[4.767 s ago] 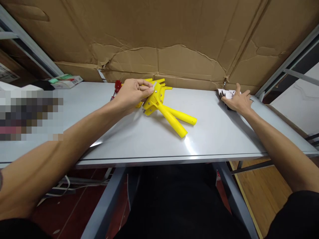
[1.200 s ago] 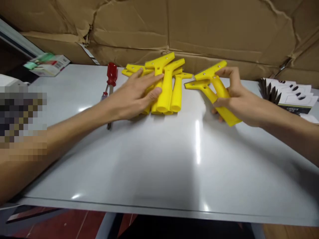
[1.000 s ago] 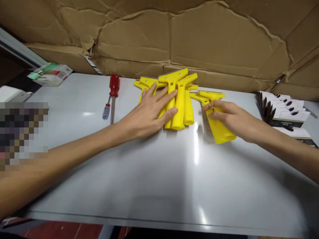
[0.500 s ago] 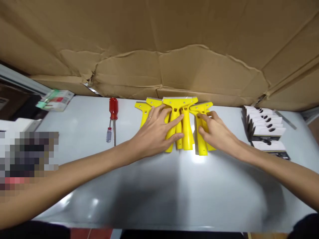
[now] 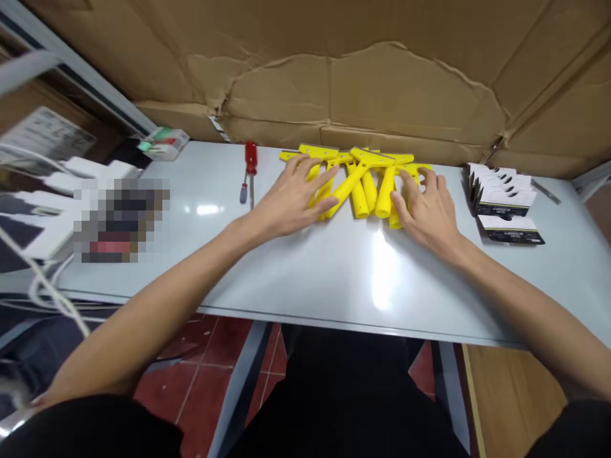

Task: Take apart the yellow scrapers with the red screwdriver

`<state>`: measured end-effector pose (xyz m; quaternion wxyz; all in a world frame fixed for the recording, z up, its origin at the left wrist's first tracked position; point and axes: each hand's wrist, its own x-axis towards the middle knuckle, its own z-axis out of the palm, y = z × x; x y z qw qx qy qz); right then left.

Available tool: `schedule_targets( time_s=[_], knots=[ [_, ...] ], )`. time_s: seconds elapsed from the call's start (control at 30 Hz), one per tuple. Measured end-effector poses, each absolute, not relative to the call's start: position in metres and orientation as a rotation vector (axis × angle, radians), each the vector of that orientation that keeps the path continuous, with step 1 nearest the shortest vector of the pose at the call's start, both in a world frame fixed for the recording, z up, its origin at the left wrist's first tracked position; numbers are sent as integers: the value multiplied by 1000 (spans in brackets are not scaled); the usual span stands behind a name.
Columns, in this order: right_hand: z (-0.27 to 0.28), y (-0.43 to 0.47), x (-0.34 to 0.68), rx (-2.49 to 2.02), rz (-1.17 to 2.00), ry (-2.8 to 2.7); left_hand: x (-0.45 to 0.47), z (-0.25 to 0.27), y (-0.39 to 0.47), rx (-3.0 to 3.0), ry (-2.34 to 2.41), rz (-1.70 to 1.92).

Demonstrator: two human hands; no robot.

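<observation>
Several yellow scrapers [image 5: 347, 186] lie in an overlapping pile at the back of the table, their wide heads toward the cardboard and their handles toward me. My left hand [image 5: 298, 198] rests over the left end of the pile, fingers spread, partly hiding the scrapers under it. At the right end, my right hand [image 5: 424, 207] has its fingers apart and curved over the outermost scrapers. Both hands touch or hover just above the pile; neither is closed around a handle.
A red-handled screwdriver [image 5: 251, 158] and a smaller screwdriver [image 5: 244, 193] lie left of the pile. Black-and-white cards [image 5: 506, 198] are stacked at right. A small box [image 5: 167, 144] stands back left, near a white power strip [image 5: 62, 216]. Cardboard [image 5: 382, 95] walls the table's [image 5: 305, 273] back.
The camera view has tilted down, showing the table's front edge and floor. The scrapers have shifted into a more fanned, crossed pile. My right hand's fingers have spread wider.
</observation>
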<state>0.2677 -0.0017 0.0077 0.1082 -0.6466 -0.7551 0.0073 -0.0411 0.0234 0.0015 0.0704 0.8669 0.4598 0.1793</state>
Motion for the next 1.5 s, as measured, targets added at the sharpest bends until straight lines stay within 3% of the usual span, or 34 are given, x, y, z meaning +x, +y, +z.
schedule_targets(
  time_s=[0.17, 0.57, 0.7, 0.87, 1.07, 1.5],
  knots=[
    [8, -10, 261, -1554, -51, -2573, -86, -20, 18, 2567, 1358, 383],
    [-17, -12, 278, -1652, -30, -2605, -55, -37, 13, 2625, 1385, 535],
    [-21, -17, 292, -1560, -157, -2612, -58, -46, 5, 2693, 1379, 542],
    [-1, -16, 295, -1174, -470, -2441, -68, -39, -8, 2689, 1353, 577],
    [33, -3, 240, -861, -475, -2518, -65, -28, -23, 2627, 1381, 802],
    [5, -1, 180, -904, -636, -2713, -42, -14, -56, 2954, 1354, 480]
  ],
)
